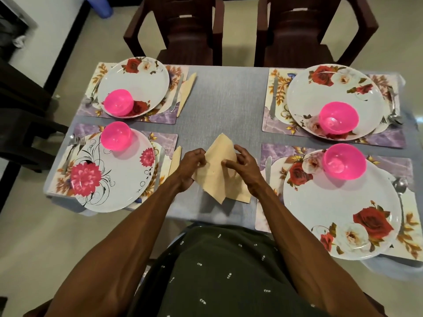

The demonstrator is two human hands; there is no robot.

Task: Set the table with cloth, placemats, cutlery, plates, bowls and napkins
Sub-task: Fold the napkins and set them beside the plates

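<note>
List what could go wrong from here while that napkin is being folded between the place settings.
1. Both hands, left hand and right hand, pinch the cream napkin above the cloth; another napkin lies beneath and could get dragged askew.
2. The near-left plate and near-right plate overhang the table edge; a forearm bump might tip one off.
3. The pink bowl sits near its plate's rim, so a jolt might slide it.

No readable txt, labels, brands or nos. anywhere.
</note>
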